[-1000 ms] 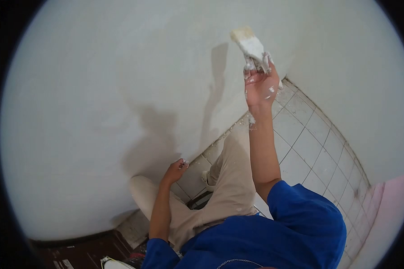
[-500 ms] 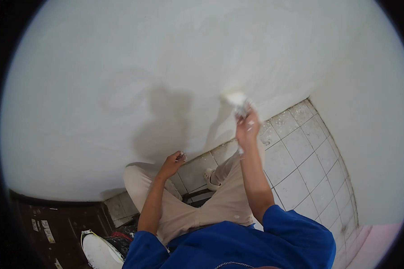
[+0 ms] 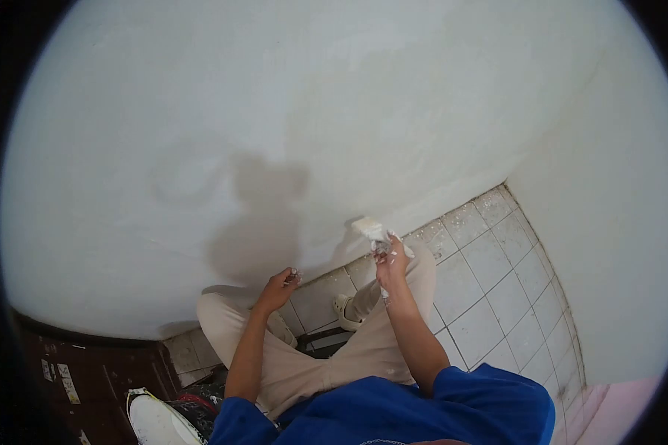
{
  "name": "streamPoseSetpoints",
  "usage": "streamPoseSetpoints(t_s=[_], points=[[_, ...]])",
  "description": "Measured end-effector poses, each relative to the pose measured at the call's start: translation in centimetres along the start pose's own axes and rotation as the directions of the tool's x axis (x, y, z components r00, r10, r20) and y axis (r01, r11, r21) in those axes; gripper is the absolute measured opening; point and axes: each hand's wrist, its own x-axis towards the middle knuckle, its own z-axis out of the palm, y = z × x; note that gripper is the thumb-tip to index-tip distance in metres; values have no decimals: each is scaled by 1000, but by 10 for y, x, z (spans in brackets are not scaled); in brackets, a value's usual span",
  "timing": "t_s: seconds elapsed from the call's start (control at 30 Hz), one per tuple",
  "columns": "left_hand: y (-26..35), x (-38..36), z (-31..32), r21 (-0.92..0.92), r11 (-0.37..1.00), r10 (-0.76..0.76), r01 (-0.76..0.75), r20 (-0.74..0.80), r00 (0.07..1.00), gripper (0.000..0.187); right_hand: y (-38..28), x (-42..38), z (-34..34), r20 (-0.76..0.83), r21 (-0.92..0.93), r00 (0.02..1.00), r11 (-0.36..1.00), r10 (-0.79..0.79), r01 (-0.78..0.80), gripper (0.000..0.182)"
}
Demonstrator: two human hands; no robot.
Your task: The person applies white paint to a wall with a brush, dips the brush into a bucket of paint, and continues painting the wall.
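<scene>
A paint brush [image 3: 367, 225] with pale, paint-covered bristles is held in my right hand [image 3: 393, 263], close to the lower part of the white wall [image 3: 423, 133]. White paint spots my right fingers and wrist. My left hand [image 3: 279, 286] hovers above my left knee near the wall, its fingers curled together with white smears at the tips. Whether anything small is inside the left fingers, I cannot make out.
A white tiled floor [image 3: 482, 282] runs along the wall to the right. At lower left are a round container of white paint [image 3: 159, 421] and a dark brown door [image 3: 89, 378]. A pink surface [image 3: 623, 408] shows at lower right.
My right hand has moved down with the brush, from higher on the wall to near its bottom edge. My left hand has shifted slightly down and left in view.
</scene>
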Motion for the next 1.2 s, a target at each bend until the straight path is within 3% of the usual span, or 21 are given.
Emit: streamPoseSetpoints(t_s=[0.13, 0.2, 0.3, 0.33, 0.37, 0.4, 0.47, 0.5, 0.53, 0.63, 0.77, 0.87, 0.97, 1.07, 1.13, 1.2], points=[[0, -2, 8, 8, 1000, 21, -21, 35, 999, 20, -73, -28, 65, 226, 125, 907, 934, -355, 334, 26], [-1, 3, 5, -9, 1000, 25, -25, 37, 999, 21, -120, -101, 113, 396, 370, 796, 873, -457, 317, 25], [-3, 9, 2, -30, 1000, 6, -6, 7, 1000, 22, -120, -152, 140, 341, 384, 732, 798, -590, 464, 31], [-3, 11, 0, -25, 1000, 2, -2, -9, 1000, 23, -94, -134, 134, 327, 360, 748, 808, -578, 467, 21], [-4, 11, -2, -18, 1000, 0, -1, -23, 1000, 24, -63, -122, 133, 246, 225, 805, 840, -540, 494, 23], [-6, 10, -2, -20, 1000, 11, -12, -47, 999, 23, -25, -99, 122, 201, 182, 892, 911, -404, 371, 25], [-10, 11, -4, -21, 999, 35, -38, -114, 993, 23, 37, -81, 84, 138, -128, 858, 850, -495, 511, 26], [-13, 12, -8, 12, 999, 33, -32, -113, 993, 22, 48, -82, 71, 103, -105, 912, 907, -398, 408, 26], [-17, 11, -11, 37, 999, 19, -15, -115, 993, 22, 56, -85, 57, 70, -93, 956, 952, -286, 291, 26], [-9, -12, -14, 21, 999, 44, -41, -113, 993, 22, 72, -64, -3, 155, -203, 978, 964, -141, 171, 27], [17, -56, -32, 169, 974, 192, -151, -265, 945, 21, 49, -80, -23, 223, -280, 971, 949, -84, 146, 28], [78, -134, -50, 4, 1000, 22, -23, -453, 891, 22, 36, -94, -14, 327, -364, 944, 914, -55, 179, 30], [77, -206, -56, 270, 961, 124, 61, -615, 779, 24, 36, -118, 11, 504, -318, 863, 928, -8, 194, 32], [88, -272, -48, 353, 915, 139, 195, -730, 669, 21, 50, -133, 44, 643, -326, 763, 923, 58, 205, 33], [106, -319, -40, 414, 891, 243, 187, -783, 573, 17, 61, -154, 68, 703, -347, 704, 913, 101, 216, 33], [121, -366, -36, 458, 849, 319, 262, -841, 437, 11, 79, -172, 81, 960, -148, 279, 863, 8, 483, 31]])
